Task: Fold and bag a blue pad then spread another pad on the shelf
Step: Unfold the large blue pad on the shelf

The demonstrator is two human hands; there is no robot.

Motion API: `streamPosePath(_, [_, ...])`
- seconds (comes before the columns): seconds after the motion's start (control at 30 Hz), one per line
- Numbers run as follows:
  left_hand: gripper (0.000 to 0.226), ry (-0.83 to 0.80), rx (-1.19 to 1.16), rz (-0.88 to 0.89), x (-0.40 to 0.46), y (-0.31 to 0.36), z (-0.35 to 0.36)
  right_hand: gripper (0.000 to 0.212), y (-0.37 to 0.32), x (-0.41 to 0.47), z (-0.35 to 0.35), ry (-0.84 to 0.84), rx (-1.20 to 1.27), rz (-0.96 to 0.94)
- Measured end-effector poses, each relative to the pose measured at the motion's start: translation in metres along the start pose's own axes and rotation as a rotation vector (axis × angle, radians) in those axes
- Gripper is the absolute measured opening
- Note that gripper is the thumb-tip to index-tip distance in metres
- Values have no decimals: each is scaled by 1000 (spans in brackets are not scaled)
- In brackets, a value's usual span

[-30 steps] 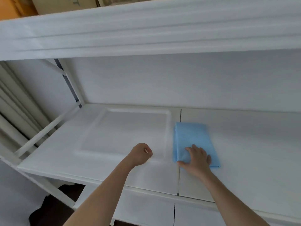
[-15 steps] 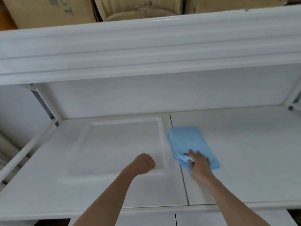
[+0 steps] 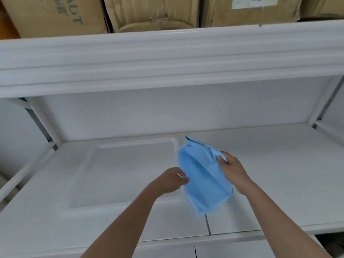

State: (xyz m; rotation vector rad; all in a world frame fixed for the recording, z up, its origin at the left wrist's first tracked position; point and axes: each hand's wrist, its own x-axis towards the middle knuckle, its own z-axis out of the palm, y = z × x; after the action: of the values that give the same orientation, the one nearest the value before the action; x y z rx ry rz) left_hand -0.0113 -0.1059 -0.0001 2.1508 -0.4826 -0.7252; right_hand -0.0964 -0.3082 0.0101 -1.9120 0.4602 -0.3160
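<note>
A folded blue pad (image 3: 202, 175) hangs in the air above the white shelf (image 3: 279, 183), near its middle seam. My right hand (image 3: 231, 169) pinches the pad's upper right corner, and the pad droops down and left from there. My left hand (image 3: 172, 181) is a closed fist just left of the pad, level with its middle; whether it touches the pad is unclear. Nothing shows inside the fist.
The shelf board has a shallow rectangular recess (image 3: 130, 172) on its left half. A white upper shelf (image 3: 167, 58) overhangs, loaded with cardboard boxes (image 3: 154, 13). White uprights (image 3: 44, 125) stand at both back corners.
The pad lay flat on the shelf under my right hand; now my right hand has lifted it off the board. My view has tilted upward.
</note>
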Motion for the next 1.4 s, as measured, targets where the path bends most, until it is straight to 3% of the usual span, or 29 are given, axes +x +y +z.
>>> streamPosePath(0.17, [83, 55, -93, -16, -5, 12, 7, 22, -17, -2, 0, -12, 86, -56])
streamPosePath(0.27, [103, 398, 93, -69, -6, 17, 6, 22, -26, -5, -3, -28, 144, -71])
streamPosePath(0.33, [105, 577, 45, -139, -7, 15, 0, 22, -31, -8, -5, -51, 223, -72])
streamPosePath(0.4, [93, 524, -288, -144, -6, 10, -7, 21, -33, -10, -8, -75, 326, -63])
streamPosePath(0.47, [54, 404, -578, -100, -9, 6, -9, 19, -29, -11, -8, -74, 406, -34])
streamPosePath(0.53, [20, 372, -610, -116, -14, 2, -7, 18, -21, -11, -4, -40, 406, 15])
streamPosePath(0.6, [16, 394, -581, -194, -13, -5, -2, 19, -3, -11, 1, -10, 354, 86])
streamPosePath(0.73, [22, 457, -460, -272, -12, -22, 7, 35, 31, -19, 6, -38, 386, 280])
streamPosePath(0.83, [64, 534, -336, -202, -15, -27, 10, 36, 47, -24, 3, -46, 447, 321])
streamPosePath(0.9, [74, 576, -158, -79, -14, -30, 10, 34, 54, -25, 1, -19, 471, 333])
streamPosePath(1.0, [70, 542, 145, 58, -14, -31, 8, 30, 62, -25, -1, -3, 499, 334])
streamPosePath(1.1, [57, 459, 408, 46, -12, -34, 7, 28, 75, -23, 0, -19, 448, 311])
streamPosePath(1.23, [58, 362, 694, 74, -13, -33, 9, 13, 91, -25, 3, -85, 343, 230])
streamPosePath(1.33, [60, 298, 783, 85, -16, -30, 13, 10, 97, -27, 4, -108, 196, 156])
streamPosePath(1.4, [64, 264, 790, 94, -16, -31, 15, 25, 103, -27, 5, -80, 90, 114])
